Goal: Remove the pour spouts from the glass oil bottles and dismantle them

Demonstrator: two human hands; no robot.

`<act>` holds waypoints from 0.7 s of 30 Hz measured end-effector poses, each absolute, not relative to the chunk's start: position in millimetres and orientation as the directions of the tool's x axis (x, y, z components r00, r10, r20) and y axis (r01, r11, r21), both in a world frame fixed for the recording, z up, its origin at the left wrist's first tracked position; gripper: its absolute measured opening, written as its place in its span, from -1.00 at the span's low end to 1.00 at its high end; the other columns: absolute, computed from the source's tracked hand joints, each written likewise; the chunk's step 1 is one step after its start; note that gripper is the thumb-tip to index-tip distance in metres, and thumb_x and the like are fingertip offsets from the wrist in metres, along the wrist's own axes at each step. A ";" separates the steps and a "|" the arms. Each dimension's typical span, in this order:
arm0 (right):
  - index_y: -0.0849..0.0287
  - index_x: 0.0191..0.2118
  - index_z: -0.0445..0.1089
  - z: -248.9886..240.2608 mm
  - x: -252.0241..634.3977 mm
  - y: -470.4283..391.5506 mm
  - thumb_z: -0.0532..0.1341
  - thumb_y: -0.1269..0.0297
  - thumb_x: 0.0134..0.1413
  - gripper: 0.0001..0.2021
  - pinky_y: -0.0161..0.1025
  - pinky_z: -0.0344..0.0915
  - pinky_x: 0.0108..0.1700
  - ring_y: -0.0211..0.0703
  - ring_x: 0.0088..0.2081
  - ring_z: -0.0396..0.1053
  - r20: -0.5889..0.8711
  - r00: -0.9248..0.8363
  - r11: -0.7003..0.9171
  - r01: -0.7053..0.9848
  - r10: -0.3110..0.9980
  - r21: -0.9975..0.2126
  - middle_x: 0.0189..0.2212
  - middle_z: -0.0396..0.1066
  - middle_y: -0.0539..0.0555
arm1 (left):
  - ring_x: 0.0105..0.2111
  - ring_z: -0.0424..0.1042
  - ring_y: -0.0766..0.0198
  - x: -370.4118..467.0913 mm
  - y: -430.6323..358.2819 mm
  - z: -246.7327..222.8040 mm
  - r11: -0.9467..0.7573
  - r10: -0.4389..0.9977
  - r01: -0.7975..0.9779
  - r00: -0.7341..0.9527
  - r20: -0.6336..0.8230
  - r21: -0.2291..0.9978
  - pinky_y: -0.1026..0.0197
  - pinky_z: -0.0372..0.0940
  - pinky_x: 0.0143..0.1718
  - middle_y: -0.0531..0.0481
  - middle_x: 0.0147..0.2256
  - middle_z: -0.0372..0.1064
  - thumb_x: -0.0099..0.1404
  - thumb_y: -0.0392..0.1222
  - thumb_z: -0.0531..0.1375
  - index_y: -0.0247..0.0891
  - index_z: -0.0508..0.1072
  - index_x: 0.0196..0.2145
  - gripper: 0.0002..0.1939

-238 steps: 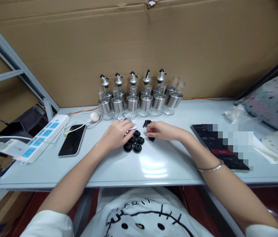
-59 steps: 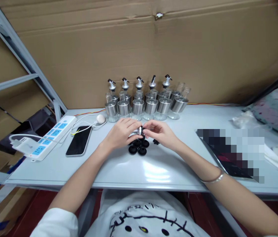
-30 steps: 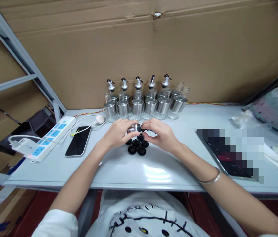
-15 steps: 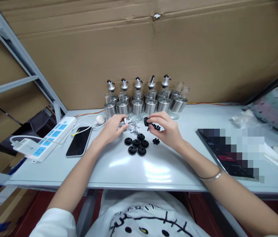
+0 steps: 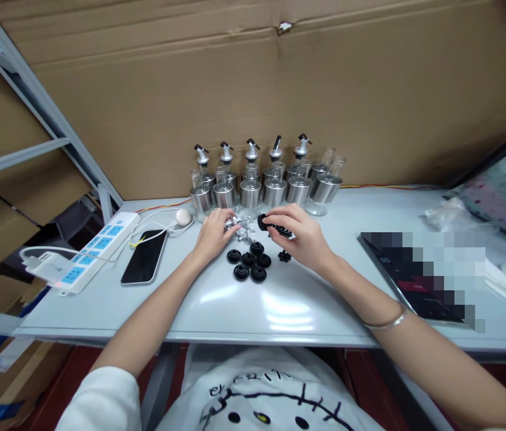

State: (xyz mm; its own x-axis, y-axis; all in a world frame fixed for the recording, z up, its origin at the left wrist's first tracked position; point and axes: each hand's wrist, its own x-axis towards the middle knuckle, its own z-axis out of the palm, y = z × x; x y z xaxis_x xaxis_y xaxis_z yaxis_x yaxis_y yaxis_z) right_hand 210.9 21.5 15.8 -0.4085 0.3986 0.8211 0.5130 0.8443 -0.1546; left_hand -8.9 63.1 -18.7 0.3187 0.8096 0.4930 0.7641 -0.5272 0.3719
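My right hand (image 5: pixel 302 236) pinches a black stopper (image 5: pixel 262 222) between thumb and fingers, holding it above the table. Across from it, my left hand (image 5: pixel 215 233) closes its fingertips on a silver pourer spout (image 5: pixel 231 223) at the edge of a small pile of silver spouts (image 5: pixel 246 230). Several round black stoppers (image 5: pixel 248 259) lie in a cluster in front of the hands. Small black parts (image 5: pixel 284 256) lie beside and partly under my right hand.
Glass bottles with steel sleeves (image 5: pixel 250 194) stand in two rows at the back; several carry pourers (image 5: pixel 252 149). At left are a phone (image 5: pixel 144 257), a power strip (image 5: pixel 95 254) and cables. A tablet, partly blurred out (image 5: pixel 408 275), and a plastic bag (image 5: pixel 445 214) lie at right.
My right hand has shifted slightly left with the black stopper. My left hand has moved a little to the right at the silver spouts, and its fingers have drawn in.
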 end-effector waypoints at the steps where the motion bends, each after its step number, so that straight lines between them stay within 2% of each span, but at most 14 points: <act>1: 0.10 -0.19 0.38 15.8 210.8 21.4 0.11 0.44 0.16 -0.84 -0.09 0.34 -0.22 -0.10 -0.26 0.35 0.820 -0.411 0.846 0.510 0.398 -0.156 -0.27 0.42 0.14 | -0.15 0.32 0.16 -8.7 63.0 -18.9 -0.516 0.815 0.773 0.311 0.489 0.370 0.09 0.19 -0.07 -0.05 -0.20 0.32 0.28 -0.10 0.16 -0.26 0.29 -0.11 -0.73; 5: 0.10 -0.19 0.38 15.7 210.0 20.9 0.10 0.44 0.16 -0.83 -0.09 0.34 -0.19 -0.11 -0.26 0.35 0.816 -0.418 0.850 0.502 0.398 -0.158 -0.28 0.42 0.13 | -0.12 0.30 0.13 -9.9 63.9 -21.5 -0.488 0.837 0.792 0.304 0.456 0.367 0.07 0.19 -0.06 -0.10 -0.15 0.30 0.27 -0.05 0.17 -0.27 0.27 -0.04 -0.64; 13: 0.13 -0.15 0.39 15.7 210.5 20.7 0.13 0.42 0.16 -0.83 -0.12 0.35 -0.22 -0.10 -0.27 0.35 0.823 -0.415 0.851 0.504 0.389 -0.148 -0.29 0.42 0.15 | 0.08 0.15 0.02 -13.0 61.7 -26.6 -0.496 0.848 0.797 0.357 0.393 0.345 -0.03 0.11 0.08 -0.19 0.04 0.15 0.26 0.08 0.15 -0.27 0.20 0.08 -0.46; 18: 0.15 -0.17 0.39 15.1 209.6 19.8 0.18 0.37 0.14 -0.87 -0.16 0.34 -0.26 -0.11 -0.31 0.36 0.797 -0.447 0.861 0.480 0.406 -0.169 -0.34 0.45 0.12 | 0.14 0.09 0.01 -13.5 62.3 -29.0 -0.488 0.855 0.793 0.351 0.382 0.365 -0.07 0.06 0.12 -0.22 0.10 0.10 0.29 0.08 0.10 -0.26 0.14 0.12 -0.45; 21: 0.17 -0.20 0.40 11.6 209.5 21.2 0.20 0.32 0.14 -0.89 -0.18 0.33 -0.27 -0.13 -0.33 0.37 0.722 -0.516 0.854 0.480 0.460 -0.201 -0.38 0.44 0.10 | 0.15 0.07 0.01 -14.0 62.6 -29.0 -0.484 0.860 0.795 0.357 0.365 0.365 -0.06 0.05 0.13 -0.24 0.10 0.09 0.30 0.07 0.09 -0.29 0.13 0.14 -0.44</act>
